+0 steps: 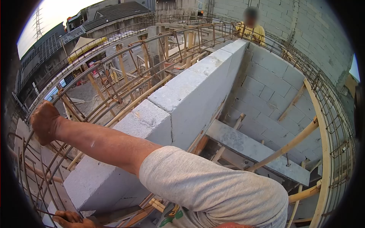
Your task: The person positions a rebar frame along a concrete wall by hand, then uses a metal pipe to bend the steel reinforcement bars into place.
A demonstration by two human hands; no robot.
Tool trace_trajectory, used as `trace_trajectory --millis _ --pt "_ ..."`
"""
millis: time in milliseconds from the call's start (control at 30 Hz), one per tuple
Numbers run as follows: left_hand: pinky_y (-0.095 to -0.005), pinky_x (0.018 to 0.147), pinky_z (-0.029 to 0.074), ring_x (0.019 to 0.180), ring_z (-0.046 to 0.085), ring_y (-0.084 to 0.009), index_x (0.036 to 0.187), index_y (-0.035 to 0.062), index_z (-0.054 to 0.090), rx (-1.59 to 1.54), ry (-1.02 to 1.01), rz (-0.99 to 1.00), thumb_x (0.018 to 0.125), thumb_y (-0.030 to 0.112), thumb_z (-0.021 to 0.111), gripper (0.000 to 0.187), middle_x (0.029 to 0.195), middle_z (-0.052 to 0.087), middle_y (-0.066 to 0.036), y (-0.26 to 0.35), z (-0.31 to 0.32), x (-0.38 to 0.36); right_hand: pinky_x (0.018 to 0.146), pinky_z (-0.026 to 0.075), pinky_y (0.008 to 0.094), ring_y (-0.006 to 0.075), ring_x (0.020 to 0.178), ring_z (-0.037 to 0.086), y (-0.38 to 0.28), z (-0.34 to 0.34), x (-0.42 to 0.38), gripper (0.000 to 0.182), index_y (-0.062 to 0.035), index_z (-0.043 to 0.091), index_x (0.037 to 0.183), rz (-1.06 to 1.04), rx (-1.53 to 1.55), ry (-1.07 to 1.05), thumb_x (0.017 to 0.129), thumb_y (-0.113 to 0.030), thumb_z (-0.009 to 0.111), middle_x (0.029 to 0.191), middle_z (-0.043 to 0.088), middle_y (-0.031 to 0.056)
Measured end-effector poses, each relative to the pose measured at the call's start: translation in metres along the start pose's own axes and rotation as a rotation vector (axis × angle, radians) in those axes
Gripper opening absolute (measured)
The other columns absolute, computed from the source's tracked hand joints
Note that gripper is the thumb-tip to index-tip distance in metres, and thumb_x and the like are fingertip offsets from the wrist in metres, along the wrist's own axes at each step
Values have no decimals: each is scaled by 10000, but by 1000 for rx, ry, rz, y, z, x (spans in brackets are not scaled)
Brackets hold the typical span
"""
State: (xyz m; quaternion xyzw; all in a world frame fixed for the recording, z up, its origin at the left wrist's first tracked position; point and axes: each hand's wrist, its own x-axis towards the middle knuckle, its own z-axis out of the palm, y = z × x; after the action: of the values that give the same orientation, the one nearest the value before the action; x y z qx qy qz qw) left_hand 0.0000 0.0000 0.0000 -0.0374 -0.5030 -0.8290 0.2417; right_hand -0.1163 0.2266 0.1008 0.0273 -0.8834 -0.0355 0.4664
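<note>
My right arm, in a grey sleeve, stretches across to the left. At its end, my right hand (45, 122) is closed in a fist around a long steel reinforcing bar (80, 81) of the rebar cage. Low at the left edge, my left hand (72, 219) has its fingers curled around a thin steel rod (45, 211); part of that hand is cut off by the frame. Bent stirrups (47, 176) of the cage stand around both hands. Beside them runs a wall of white lightweight blocks (182, 85), partly covered by my arm.
A person in a yellow shirt (258, 33) is at the wall's far end. Down on the right, a grey plank (262, 152) lies among wooden poles (285, 146). More rebar cage (338, 129) curves along the right edge. Roofs (114, 16) rise behind.
</note>
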Motion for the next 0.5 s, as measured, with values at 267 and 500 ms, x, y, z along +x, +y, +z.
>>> trace_trajectory --millis 267,500 --pt "-245 401 222 460 238 -95 683 132 427 20 -24 90 954 600 513 547 566 290 43 10 5 -12 760 464 371 214 771 669 -6 2 -7 267 -118 691 764 10 34 36 602 -322 638 753 686 68" --pt "-243 399 227 457 236 -92 685 135 429 51 -66 108 953 625 490 561 569 305 41 3 1 -8 773 457 360 222 770 662 -8 1 -7 246 -110 686 760 0 32 4 610 -301 648 757 683 83"
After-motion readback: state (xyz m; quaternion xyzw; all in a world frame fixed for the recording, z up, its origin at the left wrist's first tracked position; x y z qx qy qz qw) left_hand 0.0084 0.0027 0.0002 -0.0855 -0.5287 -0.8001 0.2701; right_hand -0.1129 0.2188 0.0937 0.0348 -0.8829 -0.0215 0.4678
